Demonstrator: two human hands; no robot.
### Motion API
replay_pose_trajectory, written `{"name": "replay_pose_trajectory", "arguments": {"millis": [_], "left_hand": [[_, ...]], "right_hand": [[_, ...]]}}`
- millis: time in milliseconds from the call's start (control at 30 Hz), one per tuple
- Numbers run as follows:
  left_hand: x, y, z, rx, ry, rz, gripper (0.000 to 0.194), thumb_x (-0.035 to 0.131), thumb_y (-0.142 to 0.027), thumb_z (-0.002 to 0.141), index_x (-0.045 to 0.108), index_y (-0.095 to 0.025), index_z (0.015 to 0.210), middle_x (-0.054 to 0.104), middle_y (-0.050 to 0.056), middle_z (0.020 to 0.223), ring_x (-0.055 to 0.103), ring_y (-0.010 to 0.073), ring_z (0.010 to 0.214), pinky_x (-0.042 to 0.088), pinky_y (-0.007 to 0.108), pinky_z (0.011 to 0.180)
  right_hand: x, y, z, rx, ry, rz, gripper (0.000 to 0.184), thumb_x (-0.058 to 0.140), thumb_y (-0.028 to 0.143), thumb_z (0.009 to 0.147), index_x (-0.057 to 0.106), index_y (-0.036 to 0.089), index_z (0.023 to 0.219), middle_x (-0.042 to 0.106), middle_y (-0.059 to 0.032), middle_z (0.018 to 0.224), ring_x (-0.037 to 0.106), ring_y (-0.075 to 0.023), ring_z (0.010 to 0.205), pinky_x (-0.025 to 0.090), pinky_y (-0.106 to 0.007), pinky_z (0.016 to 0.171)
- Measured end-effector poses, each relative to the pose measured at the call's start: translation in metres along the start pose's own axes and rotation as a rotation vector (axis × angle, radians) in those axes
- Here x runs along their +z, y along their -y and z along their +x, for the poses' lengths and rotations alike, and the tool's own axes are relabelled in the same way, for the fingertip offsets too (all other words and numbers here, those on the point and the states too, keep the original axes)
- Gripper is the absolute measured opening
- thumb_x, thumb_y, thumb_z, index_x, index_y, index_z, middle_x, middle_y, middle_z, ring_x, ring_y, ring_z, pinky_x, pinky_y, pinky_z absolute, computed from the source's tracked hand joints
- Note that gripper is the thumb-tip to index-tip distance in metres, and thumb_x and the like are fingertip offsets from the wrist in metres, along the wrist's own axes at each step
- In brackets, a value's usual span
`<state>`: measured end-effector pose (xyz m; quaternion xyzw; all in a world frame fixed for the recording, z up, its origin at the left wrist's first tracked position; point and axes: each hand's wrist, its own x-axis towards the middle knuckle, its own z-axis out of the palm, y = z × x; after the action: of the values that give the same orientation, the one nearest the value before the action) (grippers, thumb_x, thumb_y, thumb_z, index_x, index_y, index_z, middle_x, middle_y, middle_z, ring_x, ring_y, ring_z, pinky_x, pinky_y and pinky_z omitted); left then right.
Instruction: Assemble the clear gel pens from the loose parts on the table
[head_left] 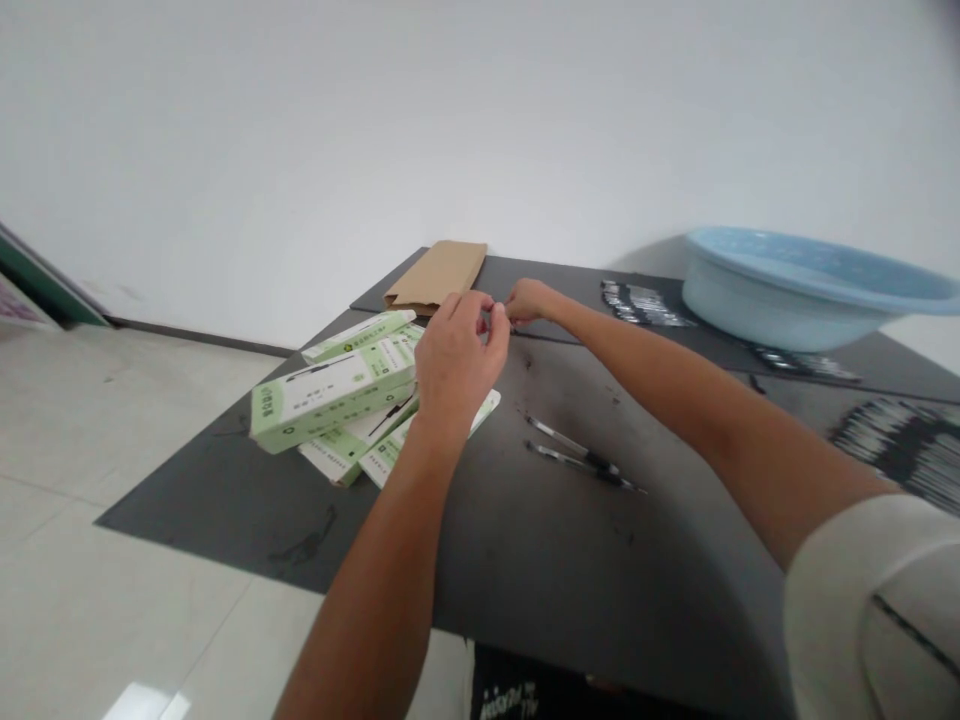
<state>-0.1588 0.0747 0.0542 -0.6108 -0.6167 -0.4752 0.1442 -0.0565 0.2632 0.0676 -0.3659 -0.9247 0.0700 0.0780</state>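
Observation:
Over the far part of the dark table, my left hand [461, 350] and my right hand [528, 300] meet at the fingertips. Both are closed in a pinch; whatever lies between the fingers is too small or hidden to make out. Just left of my left hand, and partly behind it, is a loose pile of green-and-white pen boxes [330, 392]. Two pens, a clear-barrelled pen [566, 440] and a second pen [577, 465] below it, lie side by side on the table, nearer to me than my hands.
A brown paper bag [442, 272] lies flat at the table's back left. At the back right stands a light blue basin [765, 300]. Rows of pens [641, 304] lie beside it, and more pens [900, 445] are spread at the right edge. A white wall borders the table [540, 560].

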Motion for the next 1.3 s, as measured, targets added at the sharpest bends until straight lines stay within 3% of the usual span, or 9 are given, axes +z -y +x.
{"name": "replay_pose_trajectory", "arguments": {"millis": [233,333,433,533,700,900,1000,1133,1300], "left_hand": [[0.01,-0.005,-0.003,0.275,0.177,-0.162,0.027,0.063,-0.022,0.1,0.078,-0.016,0.122,0.071,0.014,0.128,0.061,0.0292,0.125,0.043,0.043,0.113],[0.017,-0.013,-0.007,0.361,0.38,-0.237,0.025,0.062,-0.03,0.104,0.083,-0.018,0.111,0.079,0.011,0.122,0.067,0.0286,0.12,0.046,0.041,0.111],[0.019,-0.026,-0.014,0.358,0.529,-0.259,0.033,0.056,-0.037,0.108,0.085,-0.021,0.102,0.085,0.006,0.104,0.076,0.0244,0.099,0.054,0.033,0.086],[0.016,-0.042,-0.022,0.331,0.634,-0.257,0.036,0.054,-0.043,0.109,0.085,-0.023,0.107,0.086,0.003,0.1,0.078,0.0228,0.087,0.051,0.029,0.068],[0.016,-0.059,-0.031,0.295,0.728,-0.257,0.035,0.058,-0.046,0.107,0.078,-0.027,0.127,0.084,0.003,0.12,0.08,0.0241,0.094,0.053,0.029,0.076],[0.024,-0.057,-0.031,0.15,0.694,-0.249,0.033,0.048,-0.043,0.111,0.069,-0.024,0.126,0.085,0.004,0.098,0.08,0.0268,0.096,0.054,0.034,0.085],[0.029,-0.047,-0.028,0.051,0.614,-0.264,0.034,0.04,-0.042,0.113,0.058,-0.022,0.133,0.085,0.005,0.094,0.081,0.0258,0.092,0.056,0.037,0.087],[0.032,-0.037,-0.026,-0.03,0.537,-0.307,0.035,0.032,-0.045,0.114,0.046,-0.021,0.136,0.084,0.007,0.096,0.082,0.0242,0.091,0.058,0.037,0.088],[0.029,-0.041,-0.028,-0.044,0.534,-0.313,0.021,0.039,-0.039,0.111,0.054,-0.025,0.115,0.084,0.005,0.096,0.081,0.026,0.095,0.055,0.039,0.09]], "right_hand": [[-0.043,-0.002,-0.106,-0.136,0.213,0.055,0.026,0.065,0.034,0.098,0.082,0.015,0.093,0.067,0.0044,0.071,0.062,-0.0135,0.072,0.042,-0.023,0.067],[-0.063,-0.005,-0.162,-0.22,0.239,0.086,0.028,0.061,0.033,0.097,0.084,0.019,0.103,0.072,0.0038,0.078,0.061,-0.0124,0.071,0.041,-0.023,0.067],[-0.079,-0.01,-0.201,-0.281,0.193,0.104,0.034,0.061,0.036,0.099,0.083,0.021,0.118,0.081,-0.001,0.093,0.068,-0.0152,0.077,0.045,-0.025,0.07],[-0.086,-0.017,-0.223,-0.258,0.128,0.109,0.03,0.064,0.035,0.1,0.084,0.022,0.119,0.084,-0.0034,0.101,0.074,-0.0176,0.083,0.049,-0.026,0.072],[-0.084,-0.027,-0.244,-0.183,-0.016,0.17,0.024,0.078,0.033,0.093,0.084,0.022,0.113,0.086,-0.002,0.1,0.079,-0.0191,0.087,0.056,-0.028,0.077],[-0.093,-0.035,-0.286,-0.224,-0.521,0.059,0.034,0.08,0.042,0.094,0.081,0.023,0.123,0.081,-0.006,0.126,0.072,-0.0275,0.123,0.053,-0.042,0.109],[-0.098,-0.052,-0.321,-0.066,-0.658,0.0,0.03,0.077,0.044,0.096,0.082,0.025,0.119,0.082,-0.0072,0.119,0.074,-0.0285,0.117,0.057,-0.043,0.103],[-0.092,-0.093,-0.367,0.183,-0.557,-0.019,0.029,0.07,0.05,0.098,0.083,0.03,0.115,0.084,-0.0046,0.108,0.077,-0.0273,0.1,0.06,-0.033,0.062],[-0.076,-0.122,-0.38,0.148,-0.303,-0.031,0.026,0.069,0.044,0.098,0.086,0.028,0.109,0.085,-0.0045,0.104,0.079,-0.0263,0.086,0.061,-0.036,0.069]]}}
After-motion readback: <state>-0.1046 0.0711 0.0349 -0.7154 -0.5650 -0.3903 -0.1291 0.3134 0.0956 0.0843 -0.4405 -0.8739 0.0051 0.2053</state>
